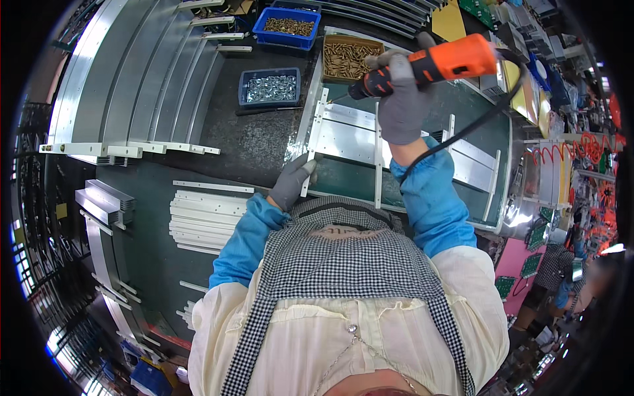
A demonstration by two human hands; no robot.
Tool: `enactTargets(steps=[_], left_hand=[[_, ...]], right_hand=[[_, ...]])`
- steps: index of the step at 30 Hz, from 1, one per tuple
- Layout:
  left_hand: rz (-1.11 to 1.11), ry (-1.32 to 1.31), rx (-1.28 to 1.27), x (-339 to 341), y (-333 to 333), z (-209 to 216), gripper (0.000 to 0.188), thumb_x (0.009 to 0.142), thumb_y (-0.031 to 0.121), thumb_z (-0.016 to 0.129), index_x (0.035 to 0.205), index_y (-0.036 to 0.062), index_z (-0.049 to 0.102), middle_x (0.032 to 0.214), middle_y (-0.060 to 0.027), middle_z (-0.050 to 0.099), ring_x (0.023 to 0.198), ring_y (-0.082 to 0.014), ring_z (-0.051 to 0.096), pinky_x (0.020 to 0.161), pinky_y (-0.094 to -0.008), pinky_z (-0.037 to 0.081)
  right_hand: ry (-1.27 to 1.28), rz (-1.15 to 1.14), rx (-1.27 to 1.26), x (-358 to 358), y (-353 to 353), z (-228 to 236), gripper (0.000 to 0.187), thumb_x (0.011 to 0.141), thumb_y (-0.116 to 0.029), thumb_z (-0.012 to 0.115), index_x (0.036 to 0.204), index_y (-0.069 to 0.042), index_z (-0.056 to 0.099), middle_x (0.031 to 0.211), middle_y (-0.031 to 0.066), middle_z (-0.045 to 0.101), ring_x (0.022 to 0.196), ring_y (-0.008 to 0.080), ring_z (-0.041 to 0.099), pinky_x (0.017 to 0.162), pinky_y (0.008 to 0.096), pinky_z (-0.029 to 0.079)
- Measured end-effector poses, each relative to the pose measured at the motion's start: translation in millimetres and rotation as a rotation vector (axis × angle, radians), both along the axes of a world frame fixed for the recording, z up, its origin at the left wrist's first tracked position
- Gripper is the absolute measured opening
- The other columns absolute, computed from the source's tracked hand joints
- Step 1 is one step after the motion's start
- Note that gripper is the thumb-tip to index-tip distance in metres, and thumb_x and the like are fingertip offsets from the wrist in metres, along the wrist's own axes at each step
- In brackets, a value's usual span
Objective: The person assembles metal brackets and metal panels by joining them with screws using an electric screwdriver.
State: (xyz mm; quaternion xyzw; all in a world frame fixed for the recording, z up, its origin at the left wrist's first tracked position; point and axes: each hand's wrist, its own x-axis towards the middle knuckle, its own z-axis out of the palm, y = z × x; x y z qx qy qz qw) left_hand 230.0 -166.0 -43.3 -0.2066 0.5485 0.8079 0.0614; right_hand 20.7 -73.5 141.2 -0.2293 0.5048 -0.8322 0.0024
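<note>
My right hand [404, 109], in a grey glove, is closed around an orange and black electric screwdriver [459, 59]. The tool lies nearly level, its bit pointing left toward the upper end of a narrow pale metal bar [316, 129]; whether the tip touches it I cannot tell. Gripping the lower end of that same bar is my left hand [290, 183], also gloved in grey. The bar runs across the left end of a flat silver metal panel [347, 140]. Another crossbar [378, 165] crosses the panel farther right, below my right wrist.
Screws fill a cardboard box [353, 59], a blue bin [287, 28] and a smaller blue bin [269, 87]. Large metal panels [142, 79] stand at the left, above stacked pale bars [208, 219]. A black cable [489, 115] trails from the screwdriver past my right sleeve.
</note>
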Motion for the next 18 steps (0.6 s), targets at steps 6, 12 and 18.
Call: enactTargets(steps=[6, 12, 18], left_hand=[[0.045, -0.054, 0.050, -4.1, -0.9, 10.1, 0.034, 0.101, 0.025, 0.048, 0.122, 0.0004, 0.060, 0.080, 0.0004, 0.056, 0.075, -0.0093, 0.050, 0.071, -0.0240, 0.042], [0.078, -0.034, 0.048, -7.3, 2.1, 16.5, 0.038, 0.101, 0.028, 0.046, 0.122, -0.0014, 0.058, 0.075, 0.0007, 0.053, 0.064, -0.0072, 0.045, 0.059, -0.0214, 0.037], [0.062, -0.062, 0.088, -6.4, 2.1, 13.8, 0.035, 0.101, 0.026, 0.048, 0.122, 0.0002, 0.060, 0.078, 0.0004, 0.055, 0.074, -0.0095, 0.049, 0.071, -0.0248, 0.040]], right_hand=[[-0.020, 0.044, 0.057, -16.6, -21.7, -38.2, 0.072, 0.085, -0.013, 0.073, 0.143, 0.001, 0.032, 0.093, 0.0066, 0.066, 0.079, 0.0144, 0.067, 0.068, 0.0280, 0.054], [-0.056, 0.080, 0.079, -22.6, -24.9, -38.8, 0.070, 0.084, -0.014, 0.074, 0.141, -0.001, 0.036, 0.087, 0.0037, 0.065, 0.072, 0.0109, 0.062, 0.063, 0.0265, 0.052], [-0.026, 0.154, 0.242, -7.0, -30.4, -19.6, 0.029, 0.081, -0.013, 0.075, 0.106, -0.004, 0.062, 0.077, -0.0002, 0.062, 0.066, 0.0091, 0.059, 0.061, 0.0256, 0.050]])
